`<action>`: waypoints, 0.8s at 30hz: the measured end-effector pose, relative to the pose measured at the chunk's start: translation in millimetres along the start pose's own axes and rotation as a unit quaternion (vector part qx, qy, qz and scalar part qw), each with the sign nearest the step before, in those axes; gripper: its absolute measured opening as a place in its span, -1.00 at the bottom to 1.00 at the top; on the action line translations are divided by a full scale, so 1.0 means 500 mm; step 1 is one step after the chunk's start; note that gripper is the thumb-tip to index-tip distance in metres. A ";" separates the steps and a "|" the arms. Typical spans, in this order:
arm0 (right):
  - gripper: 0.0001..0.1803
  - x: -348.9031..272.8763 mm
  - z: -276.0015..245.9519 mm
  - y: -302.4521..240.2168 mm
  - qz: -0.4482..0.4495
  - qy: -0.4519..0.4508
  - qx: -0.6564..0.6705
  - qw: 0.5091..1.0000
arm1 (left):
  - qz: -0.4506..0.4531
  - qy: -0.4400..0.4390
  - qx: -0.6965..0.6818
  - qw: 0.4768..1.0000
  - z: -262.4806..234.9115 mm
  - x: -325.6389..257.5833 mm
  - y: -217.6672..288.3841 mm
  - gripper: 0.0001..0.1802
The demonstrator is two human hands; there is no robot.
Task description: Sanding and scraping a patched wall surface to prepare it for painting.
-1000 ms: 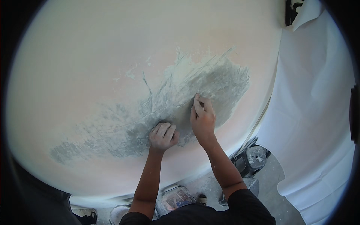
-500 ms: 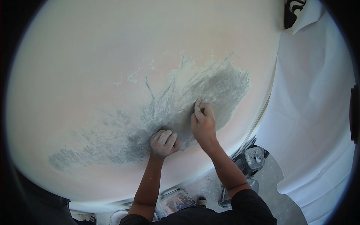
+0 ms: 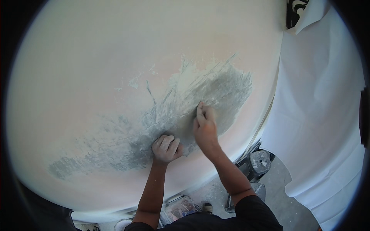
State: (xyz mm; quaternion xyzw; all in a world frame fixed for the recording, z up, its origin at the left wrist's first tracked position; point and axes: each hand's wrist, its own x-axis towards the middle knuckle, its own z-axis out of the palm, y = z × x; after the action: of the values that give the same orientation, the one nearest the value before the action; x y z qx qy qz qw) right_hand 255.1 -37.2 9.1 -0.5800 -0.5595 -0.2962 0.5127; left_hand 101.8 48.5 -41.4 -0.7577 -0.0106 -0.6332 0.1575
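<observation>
A large, smoothly curved panel [image 3: 96, 50], pale white with pinkish areas, fills most of the view. Across its lower middle runs a rough grey patch [image 3: 227, 86] with scratches and pale streaks. My left hand [image 3: 167, 148] rests against the lower edge of this patch, its fingers curled; whatever may lie under them is hidden. Higher up and to the right, my right hand [image 3: 205, 129] presses its bunched fingertips on the grey area. Its fingers are pinched together, and anything between them is too small or covered to make out. Pale dust coats the fingers of both hands.
White sheeting [image 3: 308, 100] hangs along the right side, beside the panel's edge. Below it stands a dark, dusty stool-like object [image 3: 260, 161] on the grey floor [image 3: 279, 184]. A clear plastic box [image 3: 181, 207] lies near my body. Something black [image 3: 293, 15] shows at the top right.
My right hand has shifted slightly left on the grey patch, and the view has moved a little too. The left hand stays at nearly the same spot, still curled.
</observation>
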 end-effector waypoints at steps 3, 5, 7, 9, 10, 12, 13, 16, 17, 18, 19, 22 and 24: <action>-0.43 -0.005 0.010 -0.015 0.005 -0.009 0.022 1.000 | 0.004 -0.005 0.007 1.000 0.000 0.005 0.000 -0.84; -0.44 0.004 -0.006 0.012 -0.012 0.006 -0.043 0.999 | 0.004 -0.005 0.005 1.000 -0.001 0.005 0.000 -0.84; -0.44 -0.004 0.003 -0.001 0.001 -0.006 -0.007 1.000 | 0.004 -0.005 0.002 1.000 -0.001 0.005 0.002 -0.84; -0.44 -0.004 0.004 -0.002 0.014 -0.018 0.029 0.999 | 0.000 -0.009 0.007 1.000 -0.001 0.003 0.000 -0.85; -0.45 -0.003 -0.003 0.003 0.006 -0.021 0.021 1.000 | 0.001 -0.008 0.007 1.000 -0.001 0.003 0.002 -0.85; -0.45 -0.006 -0.001 -0.001 0.000 -0.023 0.011 1.000 | -0.004 -0.013 -0.002 1.000 -0.003 0.002 0.006 -0.85; -0.46 -0.011 0.011 -0.012 0.002 -0.009 0.000 1.000 | -0.004 -0.013 -0.003 1.000 -0.002 0.004 0.004 -0.85; -0.47 -0.019 0.009 -0.012 -0.011 -0.010 -0.015 1.000 | 0.002 -0.006 0.016 1.000 0.000 0.005 0.002 -0.85; -0.48 -0.018 0.006 -0.013 -0.024 -0.021 -0.021 0.999 | 0.001 -0.011 0.008 1.000 -0.001 0.002 0.002 -0.85; -0.48 -0.013 0.005 -0.013 -0.024 -0.021 -0.020 0.999 | 0.000 -0.017 -0.001 1.000 -0.003 0.000 0.002 -0.85; -0.48 -0.003 0.006 -0.013 -0.001 -0.004 -0.014 1.000 | 0.000 -0.018 0.000 1.000 -0.004 0.000 -0.002 -0.85; -0.47 -0.012 0.005 -0.011 0.022 -0.010 0.006 1.000 | 0.001 -0.004 0.008 1.000 -0.002 0.008 0.003 -0.84; -0.45 -0.009 0.004 -0.011 0.022 -0.028 0.022 0.999 | 0.002 -0.010 0.006 1.000 -0.002 0.008 0.002 -0.84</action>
State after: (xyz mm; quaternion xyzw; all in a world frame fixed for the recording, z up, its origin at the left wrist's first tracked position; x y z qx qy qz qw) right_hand 248.4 -37.5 5.8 -0.5890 -0.5669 -0.2562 0.5159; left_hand 102.1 46.6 -37.5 -0.7630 -0.0142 -0.6252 0.1635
